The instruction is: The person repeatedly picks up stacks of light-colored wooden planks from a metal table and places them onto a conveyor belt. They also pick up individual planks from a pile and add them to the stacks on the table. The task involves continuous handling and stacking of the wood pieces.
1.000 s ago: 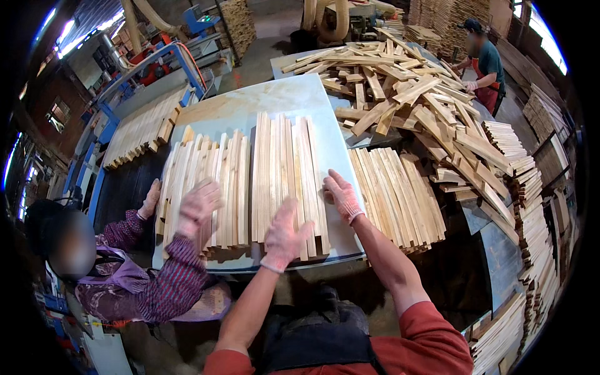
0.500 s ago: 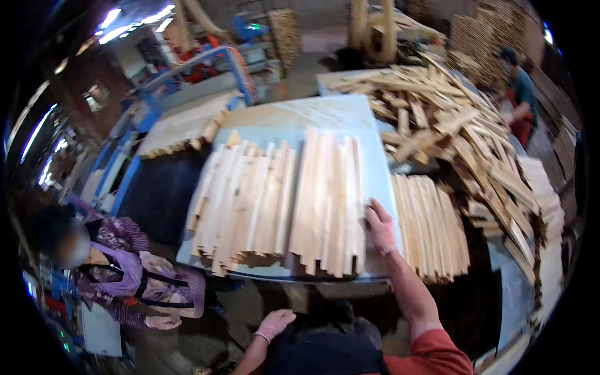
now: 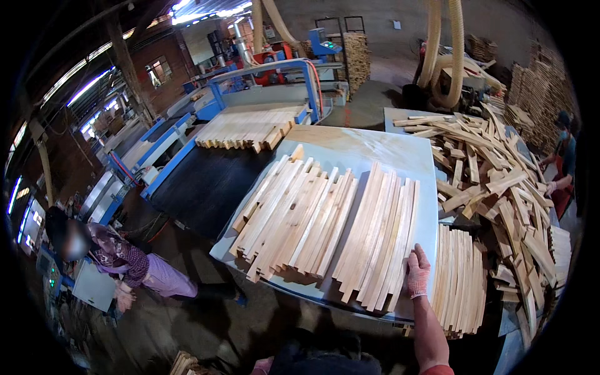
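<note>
My right hand (image 3: 417, 272), in a pink-and-white glove, lies flat against the near right edge of the right bundle of pale wooden slats (image 3: 378, 234). It holds nothing. This bundle and a wider left bundle of slats (image 3: 294, 219) lie on a light blue table (image 3: 375, 150). My left hand (image 3: 262, 365) hangs low at the bottom edge; only a bit of glove shows, away from the wood.
A lower stack of slats (image 3: 459, 281) sits right of my hand, a big loose pile (image 3: 494, 169) behind it. A co-worker (image 3: 119, 259) stands at the left, another person (image 3: 565, 156) at the far right. A black conveyor (image 3: 206, 187) and more slats (image 3: 244, 125) lie beyond.
My left hand has come off the slats and dropped to the bottom edge. The co-worker's hands left the left bundle and that person stepped back. My right hand stays at the right bundle.
</note>
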### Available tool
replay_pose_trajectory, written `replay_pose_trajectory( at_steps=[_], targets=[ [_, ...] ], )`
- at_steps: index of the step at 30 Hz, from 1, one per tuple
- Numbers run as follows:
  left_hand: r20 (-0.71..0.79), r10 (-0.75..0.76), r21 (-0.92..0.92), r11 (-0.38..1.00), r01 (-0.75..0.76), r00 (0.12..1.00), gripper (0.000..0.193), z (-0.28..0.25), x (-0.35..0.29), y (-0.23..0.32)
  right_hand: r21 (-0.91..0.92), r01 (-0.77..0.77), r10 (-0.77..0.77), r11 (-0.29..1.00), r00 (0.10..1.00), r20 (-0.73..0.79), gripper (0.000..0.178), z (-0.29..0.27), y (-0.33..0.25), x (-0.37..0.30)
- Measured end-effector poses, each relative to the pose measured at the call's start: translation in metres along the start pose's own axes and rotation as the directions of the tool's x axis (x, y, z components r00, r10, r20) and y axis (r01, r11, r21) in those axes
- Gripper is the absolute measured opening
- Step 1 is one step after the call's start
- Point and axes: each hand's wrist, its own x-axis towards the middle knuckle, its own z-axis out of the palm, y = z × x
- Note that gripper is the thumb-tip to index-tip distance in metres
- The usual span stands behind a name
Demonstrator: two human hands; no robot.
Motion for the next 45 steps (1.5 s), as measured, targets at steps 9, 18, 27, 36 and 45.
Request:
replay_pose_trajectory(
  at_steps=[9,18,27,36,45],
  targets=[
    [-0.21,0.109,-0.194,0.969,-0.151,0.971,0.072,-0.031,0.048,0.054,-0.022,-0.136,0.134,0.991,0.989,-0.057,0.054,0.009,0.01,0.064],
    [0.054,-0.09,-0.554,0.826,0.105,0.994,0.056,-0.083,0.078,0.07,-0.364,-0.329,0.275,0.871,0.942,-0.194,0.049,0.067,-0.018,0.094],
    [0.247,0.419,0.753,0.484,-0.446,0.873,0.031,-0.169,0.178,-0.014,-0.922,-0.268,-0.089,0.279,0.949,-0.303,0.078,0.149,-0.007,0.093],
    [0.093,-0.109,-0.592,0.793,0.143,0.99,0.07,-0.218,0.223,-0.007,-0.921,-0.335,-0.211,0.2,0.903,-0.374,0.076,0.144,-0.023,0.071],
    [-0.087,0.479,0.591,0.731,-0.342,0.873,0.037,-0.199,0.212,-0.011,-0.909,-0.354,-0.111,0.222,0.917,-0.384,0.087,0.153,-0.029,0.071]
  ],
)
